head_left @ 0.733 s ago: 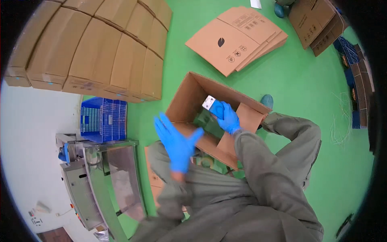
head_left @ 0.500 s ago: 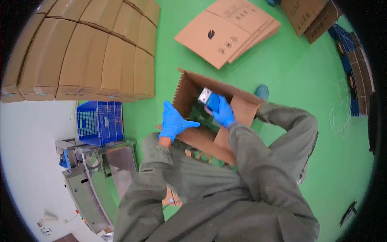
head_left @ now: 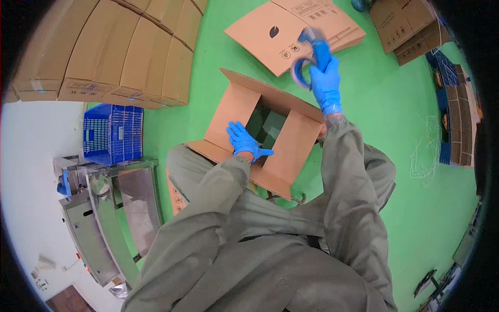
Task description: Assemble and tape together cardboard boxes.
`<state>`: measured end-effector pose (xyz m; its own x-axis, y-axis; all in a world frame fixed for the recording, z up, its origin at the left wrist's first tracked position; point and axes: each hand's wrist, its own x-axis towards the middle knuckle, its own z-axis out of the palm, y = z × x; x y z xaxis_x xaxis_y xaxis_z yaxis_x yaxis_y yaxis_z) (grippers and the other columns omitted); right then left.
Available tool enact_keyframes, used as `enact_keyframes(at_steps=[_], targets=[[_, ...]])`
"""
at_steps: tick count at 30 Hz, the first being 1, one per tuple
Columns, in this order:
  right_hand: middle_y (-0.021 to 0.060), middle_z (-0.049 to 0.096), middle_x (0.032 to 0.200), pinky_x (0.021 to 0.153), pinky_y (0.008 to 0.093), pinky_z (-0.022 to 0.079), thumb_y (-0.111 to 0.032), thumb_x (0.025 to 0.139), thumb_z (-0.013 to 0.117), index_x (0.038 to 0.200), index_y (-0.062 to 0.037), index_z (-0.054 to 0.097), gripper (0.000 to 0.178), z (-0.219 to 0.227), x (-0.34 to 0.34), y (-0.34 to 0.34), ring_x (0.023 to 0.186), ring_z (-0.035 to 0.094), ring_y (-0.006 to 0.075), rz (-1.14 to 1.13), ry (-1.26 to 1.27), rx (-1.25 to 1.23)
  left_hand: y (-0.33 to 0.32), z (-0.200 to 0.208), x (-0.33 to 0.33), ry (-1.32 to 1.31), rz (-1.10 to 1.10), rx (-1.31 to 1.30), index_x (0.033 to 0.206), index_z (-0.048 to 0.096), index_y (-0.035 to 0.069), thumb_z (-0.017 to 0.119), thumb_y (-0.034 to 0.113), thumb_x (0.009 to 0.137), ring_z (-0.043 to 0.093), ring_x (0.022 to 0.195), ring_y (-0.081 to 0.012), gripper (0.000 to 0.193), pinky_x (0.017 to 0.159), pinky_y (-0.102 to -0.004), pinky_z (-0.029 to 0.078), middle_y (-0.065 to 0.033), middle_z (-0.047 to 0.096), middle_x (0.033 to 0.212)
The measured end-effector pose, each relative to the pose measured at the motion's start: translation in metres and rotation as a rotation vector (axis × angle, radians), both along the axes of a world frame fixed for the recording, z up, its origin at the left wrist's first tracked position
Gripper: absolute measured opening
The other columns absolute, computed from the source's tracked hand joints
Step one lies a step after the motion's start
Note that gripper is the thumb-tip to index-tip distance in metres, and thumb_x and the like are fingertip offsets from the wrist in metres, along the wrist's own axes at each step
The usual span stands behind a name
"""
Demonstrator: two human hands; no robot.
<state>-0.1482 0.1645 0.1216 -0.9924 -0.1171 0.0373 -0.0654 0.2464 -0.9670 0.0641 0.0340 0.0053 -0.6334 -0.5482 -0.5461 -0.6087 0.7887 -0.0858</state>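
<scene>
An opened cardboard carton (head_left: 297, 148) sits between my legs. Its two short end flaps are folded inward, and the long flaps stand outward. A dark gap shows between the end flaps; what lies inside is unclear. My left hand (head_left: 243, 141), gloved in blue, is flat on the left end flap with fingers spread. Beyond the carton's right far corner, my right hand (head_left: 326, 86), also in a blue glove, is raised and wrapped round a tape dispenser (head_left: 312, 36). The dispenser's head is blurred, and its tape roll hangs at the left.
Flattened cartons (head_left: 270, 34) lie stacked on the green floor ahead. Closed cartons (head_left: 99, 52) form a pile at the far left, above a blue plastic crate (head_left: 125, 132). A metal machine (head_left: 93, 236) stands at the left. More cartons (head_left: 397, 23) are at the far right.
My right hand has come up out of the carton with the tape dispenser, moving away and to the right. The left end flap is now folded in, with my left hand on it.
</scene>
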Motion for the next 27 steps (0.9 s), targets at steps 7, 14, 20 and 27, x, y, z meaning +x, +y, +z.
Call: enact_keyframes(at_steps=[7, 14, 20, 27], targets=[[0.0107, 0.059, 0.101, 0.077, 0.0325, 0.046, -0.008, 0.076, 0.052, 0.112, -0.0012, 0.049, 0.037, -0.053, 0.045, 0.006, 0.086, 0.056, 0.0188, -0.053, -0.281, -0.223, -0.004, 0.023, 0.0, 0.023, 0.068, 0.049, 0.141, -0.007, -0.014, 0.069, 0.082, 0.045, -0.005, 0.141, -0.0445, 0.156, 0.115, -0.0508, 0.003, -0.033, -0.003, 0.15], [0.0097, 0.057, 0.107, 0.073, 0.0288, 0.045, -0.002, 0.074, 0.049, 0.119, -0.0014, 0.045, 0.045, -0.059, 0.065, 0.008, 0.086, 0.052, 0.0158, 0.006, -0.222, -0.331, -0.003, 0.036, 0.004, -0.158, -0.08, 0.002, 0.143, -0.003, -0.012, 0.062, 0.086, 0.049, -0.005, 0.141, -0.0448, 0.151, 0.114, -0.0528, 0.002, -0.0319, -0.001, 0.151], [0.0145, 0.049, 0.126, 0.095, 0.0313, 0.041, 0.001, 0.073, 0.045, 0.129, 0.0035, 0.037, 0.057, -0.155, 0.139, 0.017, 0.109, 0.051, 0.0225, -0.018, -0.152, -0.338, -0.024, 0.046, 0.01, -0.026, -0.124, 0.256, 0.145, 0.02, -0.005, 0.053, 0.074, 0.074, 0.02, 0.138, -0.0433, 0.112, 0.112, -0.0534, 0.014, -0.0267, 0.022, 0.149], [0.0118, 0.056, 0.107, 0.085, 0.0338, 0.046, -0.002, 0.074, 0.048, 0.123, 0.0032, 0.045, 0.049, -0.158, 0.081, 0.006, 0.096, 0.055, 0.0226, 0.256, -0.342, -0.144, -0.044, 0.109, 0.068, 0.524, -0.502, 0.025, 0.146, 0.028, 0.01, 0.049, 0.042, 0.09, 0.032, 0.136, -0.031, 0.068, 0.112, -0.0502, 0.017, -0.0172, 0.032, 0.148]])
